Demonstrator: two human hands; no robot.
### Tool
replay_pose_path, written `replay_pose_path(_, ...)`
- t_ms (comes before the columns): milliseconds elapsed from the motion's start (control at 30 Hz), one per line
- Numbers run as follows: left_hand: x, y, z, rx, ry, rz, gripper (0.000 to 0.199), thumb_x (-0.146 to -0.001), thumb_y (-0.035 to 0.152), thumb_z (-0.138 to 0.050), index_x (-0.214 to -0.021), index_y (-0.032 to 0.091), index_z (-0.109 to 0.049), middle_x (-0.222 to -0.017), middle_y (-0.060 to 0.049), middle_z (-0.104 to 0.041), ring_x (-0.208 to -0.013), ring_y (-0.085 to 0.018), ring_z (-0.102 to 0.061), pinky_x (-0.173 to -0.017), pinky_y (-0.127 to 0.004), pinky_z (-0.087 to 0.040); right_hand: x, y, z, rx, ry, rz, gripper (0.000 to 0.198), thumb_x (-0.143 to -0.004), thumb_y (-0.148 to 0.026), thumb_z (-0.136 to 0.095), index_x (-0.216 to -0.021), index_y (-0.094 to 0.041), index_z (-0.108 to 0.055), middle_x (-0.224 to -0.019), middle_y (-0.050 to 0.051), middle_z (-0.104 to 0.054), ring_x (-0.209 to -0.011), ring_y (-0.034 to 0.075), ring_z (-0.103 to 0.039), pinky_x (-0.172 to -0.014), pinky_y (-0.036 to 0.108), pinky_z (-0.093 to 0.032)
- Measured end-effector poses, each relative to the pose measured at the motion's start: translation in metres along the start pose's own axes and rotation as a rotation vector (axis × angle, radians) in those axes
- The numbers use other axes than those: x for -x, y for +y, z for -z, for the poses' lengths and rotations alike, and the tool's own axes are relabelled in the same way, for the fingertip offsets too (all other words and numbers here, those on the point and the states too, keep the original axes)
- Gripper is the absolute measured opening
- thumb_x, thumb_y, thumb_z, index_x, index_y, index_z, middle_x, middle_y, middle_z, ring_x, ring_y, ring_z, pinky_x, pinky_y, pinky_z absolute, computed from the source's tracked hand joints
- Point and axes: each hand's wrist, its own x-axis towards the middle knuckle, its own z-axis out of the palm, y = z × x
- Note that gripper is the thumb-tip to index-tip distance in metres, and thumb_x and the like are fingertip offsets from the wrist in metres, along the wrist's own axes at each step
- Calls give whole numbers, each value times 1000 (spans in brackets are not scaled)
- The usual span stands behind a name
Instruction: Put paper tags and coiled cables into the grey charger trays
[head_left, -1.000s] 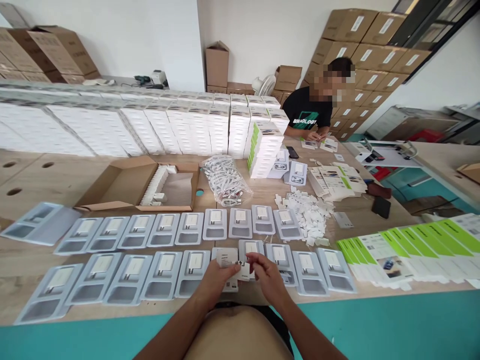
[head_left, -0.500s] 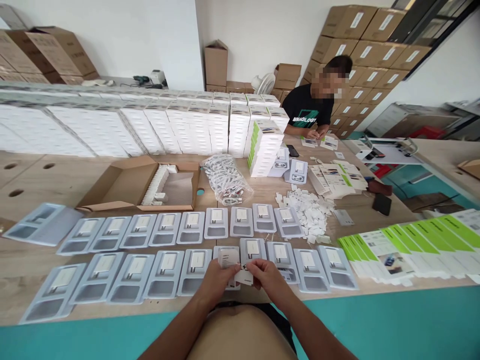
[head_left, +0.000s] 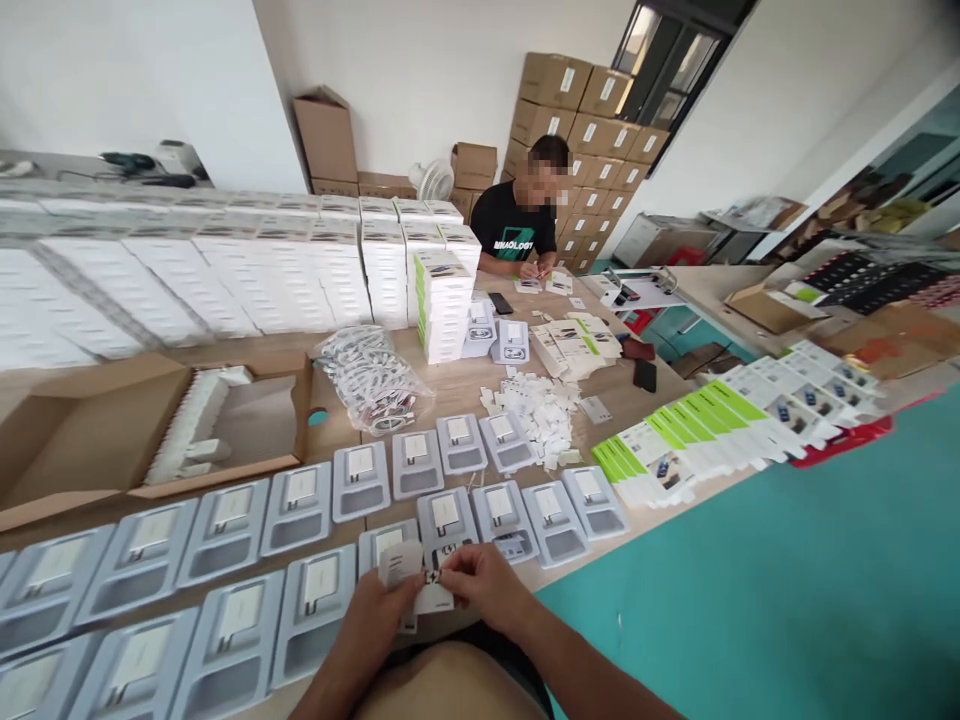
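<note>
In front of my body, my left hand (head_left: 381,612) is closed on a white printed leaflet (head_left: 401,565). My right hand (head_left: 486,588), thumb and fingers pinched, grips a small white card (head_left: 435,600) with black marks, its other side touching my left fingers. Just beyond both hands are rows of grey-blue plastic trays (head_left: 311,640), each carrying a white charger (head_left: 322,578) in its upper compartment. Below the charger, one tray to the right has a printed card (head_left: 514,546) in it. My hands partly cover the nearest trays.
A bag of white cables (head_left: 371,380) lies behind the trays, beside an open carton (head_left: 97,425) of white pieces. Small white pieces (head_left: 536,415) are heaped to the right, near green-and-white boxes (head_left: 697,425). Stacked white boxes (head_left: 285,280) line the back. A co-worker (head_left: 517,225) sits across the table.
My view has swung to the right, so the table's contents shift left and more floor shows. Both hands still hold the leaflet and the card close together.
</note>
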Motion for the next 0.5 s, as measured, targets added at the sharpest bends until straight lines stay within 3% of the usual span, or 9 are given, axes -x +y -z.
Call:
replay_pose_path(100, -4, 1, -6, 125, -71, 79, 29, -74, 43, -72, -70, 15, -67, -64, -4, -66, -59, -17, -60, -56, -24, -48, 7, 15, 68, 143, 232, 31, 24, -76, -39, -62, -83, -17, -69, -63, 0, -62, -53, 13, -52, -51, 24, -39)
replay_pose_path(167, -6, 0, -9, 290, -19, 157, 25, -73, 38, -73, -74, 14, -67, -66, -4, -66, -58, -16, -60, -56, -24, -50, 13, 27, 129, 390, 464, 8, 29, -81, -39, -54, -93, -17, -68, -77, 4, -68, -68, 18, -60, -60, 26, -44)
replay_pose_path(200, -8, -1, -10, 383, 21, 215, 22, -73, 34, -74, -78, 14, -67, -68, -5, -67, -59, -16, -61, -56, -24, -50, 17, 34, 158, 549, 534, -48, 30, -83, -38, -50, -95, -18, -68, -80, 4, -70, -74, 19, -62, -64, 27, -45)
replay_pose_path(267, -11, -3, -10, 553, 60, 344, 16, -74, 23, -68, -85, 11, -67, -70, -7, -67, -58, -16, -61, -55, -25, -52, 23, 48, 201, 650, 581, -131, 25, -81, -29, -51, -92, -17, -69, -79, 6, -70, -76, 21, -63, -67, 28, -45)
replay_pose_path(367, -15, -2, -10, 710, 43, 455, 22, -74, 13, -57, -93, 6, -67, -72, -11, -68, -57, -17, -63, -55, -28, -54, 28, 71, 220, 751, 593, -232, 17, -77, -20, -54, -84, -19, -69, -76, 4, -70, -72, 19, -63, -63, 26, -41)
replay_pose_path(500, -13, 8, -12, 660, 79, 402, 30, -75, 9, -62, -104, 4, -64, -89, -17, -71, -75, -25, -70, -73, -38, -59, 22, 89, 201, 925, 644, -288, 11, -76, -17, -57, -83, -22, -65, -74, 2, -66, -69, 18, -59, -57, 25, -30)
